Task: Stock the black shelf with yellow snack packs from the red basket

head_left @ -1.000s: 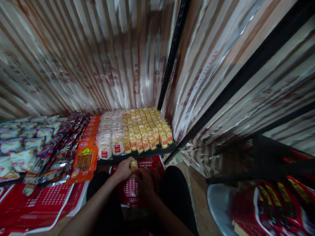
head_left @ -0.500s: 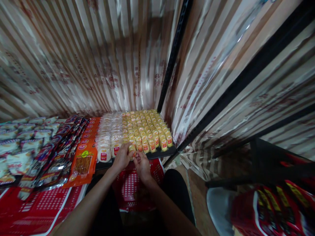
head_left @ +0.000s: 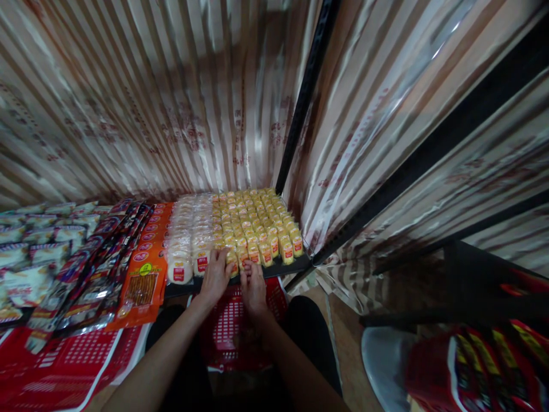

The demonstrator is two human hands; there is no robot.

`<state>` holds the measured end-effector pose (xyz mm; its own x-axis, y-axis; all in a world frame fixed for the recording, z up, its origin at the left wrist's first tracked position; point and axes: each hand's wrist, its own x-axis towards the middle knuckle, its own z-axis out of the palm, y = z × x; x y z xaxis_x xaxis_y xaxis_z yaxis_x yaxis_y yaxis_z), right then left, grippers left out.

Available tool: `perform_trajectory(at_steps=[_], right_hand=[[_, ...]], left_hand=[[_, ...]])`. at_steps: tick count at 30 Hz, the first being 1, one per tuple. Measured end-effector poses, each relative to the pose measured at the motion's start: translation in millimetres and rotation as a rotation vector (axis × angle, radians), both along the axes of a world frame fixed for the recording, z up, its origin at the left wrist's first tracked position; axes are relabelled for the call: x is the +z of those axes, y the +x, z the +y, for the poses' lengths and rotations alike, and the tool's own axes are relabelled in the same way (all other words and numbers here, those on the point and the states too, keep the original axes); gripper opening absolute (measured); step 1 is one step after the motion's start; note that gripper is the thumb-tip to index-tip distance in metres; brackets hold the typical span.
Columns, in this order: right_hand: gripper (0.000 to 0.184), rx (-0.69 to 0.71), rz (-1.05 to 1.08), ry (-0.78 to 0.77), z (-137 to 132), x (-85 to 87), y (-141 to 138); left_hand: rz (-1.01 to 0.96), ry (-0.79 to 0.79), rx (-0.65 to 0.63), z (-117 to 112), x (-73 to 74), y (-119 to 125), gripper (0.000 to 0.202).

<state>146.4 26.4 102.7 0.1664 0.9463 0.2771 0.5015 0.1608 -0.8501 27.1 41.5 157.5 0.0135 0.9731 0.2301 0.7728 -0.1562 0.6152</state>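
Rows of small yellow snack packs [head_left: 257, 223] fill the right part of a low black shelf [head_left: 295, 264]. White packs with red labels [head_left: 189, 252] stand to their left. My left hand [head_left: 215, 276] rests at the shelf's front edge, its fingers laid over a yellow pack [head_left: 232, 261] in the front row. My right hand [head_left: 254, 284] is beside it, fingertips touching the front row of yellow packs. Both hands press against the packs; neither lifts one clear.
A red plastic basket [head_left: 229, 326] sits on the floor between my knees below the shelf. Orange [head_left: 143, 283], dark and white-and-blue snack bags [head_left: 34, 252] lie to the left. A black post [head_left: 302, 103] stands behind the shelf. Red packaged goods [head_left: 480, 360] are at lower right.
Both hands rose from above the red basket to the shelf's front edge, carrying a yellow pack that now stands among the front row.
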Motion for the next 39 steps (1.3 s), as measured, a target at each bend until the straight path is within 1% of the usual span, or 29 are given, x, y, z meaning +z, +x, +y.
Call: perform_trajectory(at_steps=[4, 9, 12, 15, 17, 21, 24, 26, 28, 30, 33, 39], right_hand=[[0.025, 0.045, 0.002, 0.001, 5, -2.8, 3], [0.024, 0.053, 0.015, -0.043, 4, -2.2, 2], [0.025, 0.057, 0.005, -0.062, 3, 0.1, 1], [0.026, 0.036, -0.016, -0.060, 3, 0.8, 1], [0.027, 0.022, -0.019, -0.047, 3, 0.2, 0], [0.029, 0.026, 0.002, -0.027, 3, -2.6, 0], [0.029, 0.013, -0.004, -0.014, 4, -5.7, 1], [0.028, -0.004, -0.015, 0.002, 5, -7.9, 1], [0.031, -0.009, -0.021, 0.012, 5, -9.8, 0], [0.037, -0.014, -0.026, 0.013, 6, -10.8, -1], [0.047, -0.007, -0.067, 0.010, 6, -11.1, -2], [0.050, -0.001, -0.158, 0.029, 7, -8.9, -1]], left_hand=[[-0.002, 0.059, 0.068, 0, -9.0, 3, 0.043], [0.057, 0.112, 0.097, -7, -20.9, 6, 0.041], [0.120, 0.114, 0.191, -14, -26.8, 7, 0.041], [0.124, 0.114, 0.305, -20, -33.5, 8, 0.044], [0.133, 0.102, 0.329, -22, -37.1, 8, 0.042], [0.220, 0.079, 0.294, -18, -40.0, 6, 0.033], [0.254, 0.115, 0.246, -12, -42.1, 4, 0.029], [0.225, 0.162, 0.217, -10, -44.9, 2, 0.028], [0.158, 0.223, 0.205, -9, -48.4, 0, 0.033], [0.088, 0.268, 0.213, -10, -51.6, -1, 0.045], [0.037, 0.274, 0.212, -12, -55.3, -3, 0.057], [0.009, 0.274, 0.158, -9, -64.0, -6, 0.056]])
